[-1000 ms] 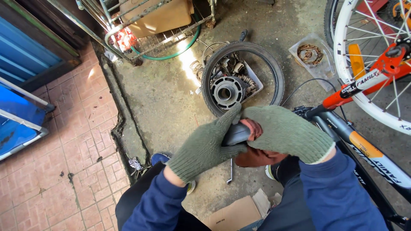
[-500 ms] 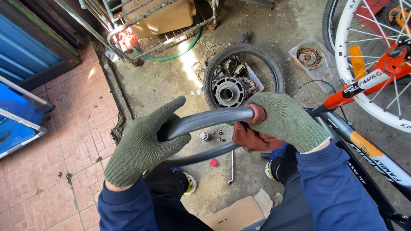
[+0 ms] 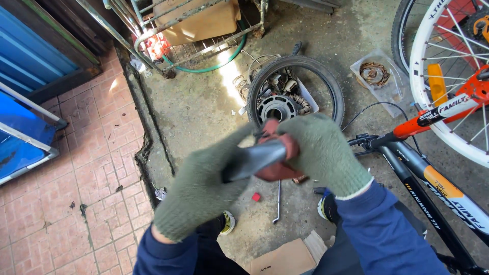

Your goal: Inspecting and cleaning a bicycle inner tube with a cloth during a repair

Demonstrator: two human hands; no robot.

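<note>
Below the head camera, both hands meet at the middle of the frame, each in a green knitted glove with a reddish palm coating. The left hand (image 3: pixel 201 196) is curled around a grey rubber inner tube (image 3: pixel 254 159), and the right hand (image 3: pixel 323 153) is closed over the tube's other end, so the two gloves nearly touch; the tube is blurred. Dark blue sleeves run back from both wrists.

On the concrete floor beyond the hands lies a small black bicycle tyre (image 3: pixel 295 91), with a clear plastic tray of metal hub parts (image 3: pixel 279 104) showing inside its ring. A thin metal rod (image 3: pixel 278 201) and a small red cap (image 3: pixel 256 196) lie on the floor just under the hands. To the right stands an orange and black bicycle frame (image 3: pixel 433 178) with a white-rimmed spoked wheel (image 3: pixel 448 81). A flattened brown cardboard piece (image 3: pixel 280 259) lies near the person's feet.
</note>
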